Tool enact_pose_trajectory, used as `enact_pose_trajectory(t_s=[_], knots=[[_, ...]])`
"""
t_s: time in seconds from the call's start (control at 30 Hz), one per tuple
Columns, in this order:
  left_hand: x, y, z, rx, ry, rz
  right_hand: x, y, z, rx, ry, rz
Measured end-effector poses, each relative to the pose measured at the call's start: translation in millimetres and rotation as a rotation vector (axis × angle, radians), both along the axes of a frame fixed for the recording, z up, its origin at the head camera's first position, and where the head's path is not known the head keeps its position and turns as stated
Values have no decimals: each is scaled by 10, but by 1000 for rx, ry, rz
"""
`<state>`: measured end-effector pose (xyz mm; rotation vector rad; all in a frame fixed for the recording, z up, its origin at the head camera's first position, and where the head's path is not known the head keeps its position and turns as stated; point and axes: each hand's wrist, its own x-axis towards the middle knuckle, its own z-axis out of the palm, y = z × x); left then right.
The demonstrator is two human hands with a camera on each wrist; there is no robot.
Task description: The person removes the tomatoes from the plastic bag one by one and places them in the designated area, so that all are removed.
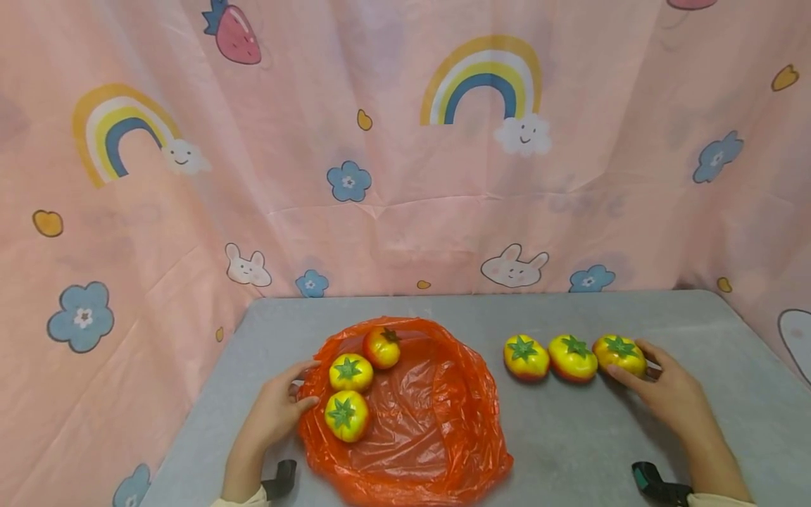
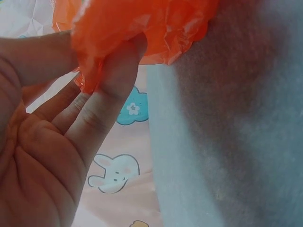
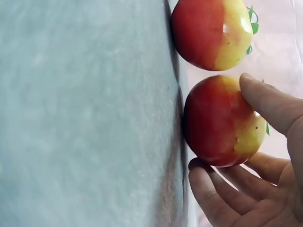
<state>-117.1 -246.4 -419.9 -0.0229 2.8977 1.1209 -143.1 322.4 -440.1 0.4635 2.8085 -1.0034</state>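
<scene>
Three yellow-and-red tomatoes stand in a row on the right of the table. My right hand (image 1: 671,394) has thumb and fingers round the rightmost tomato (image 1: 619,354), which rests on the table. In the right wrist view, my thumb touches that tomato (image 3: 222,123) on its yellow side, with fingers at its far side. An orange plastic bag (image 1: 443,465) lies spread with its mouth wide. My left hand (image 1: 275,408) pinches the bag's left rim, and in the left wrist view the orange film (image 2: 142,28) runs between thumb and fingers. Three tomatoes, one of them (image 1: 346,415) nearest me, lie inside the bag's left part.
A middle tomato (image 1: 573,358) and a left tomato (image 1: 526,358) stand close beside the gripped one. The grey table (image 1: 570,443) ends at the back against a pink patterned curtain (image 1: 393,232), which also hangs along both sides.
</scene>
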Motion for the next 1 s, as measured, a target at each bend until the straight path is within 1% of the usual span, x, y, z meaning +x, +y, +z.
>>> enact_pose_trajectory(t_s=[0.3,0.5,0.9,1.0], knots=[[-3,-2,0,-18,-24,13,-9,-20,-10,1,-35,-25],[-9,-1,0,-11,-20,16,-10,-20,5,5,-46,-33],[-8,-6,-14,-13,-13,15,9,4,40,3,-56,-19],[-10,-7,-14,-12,-7,12,23,19,61,10,-32,5]])
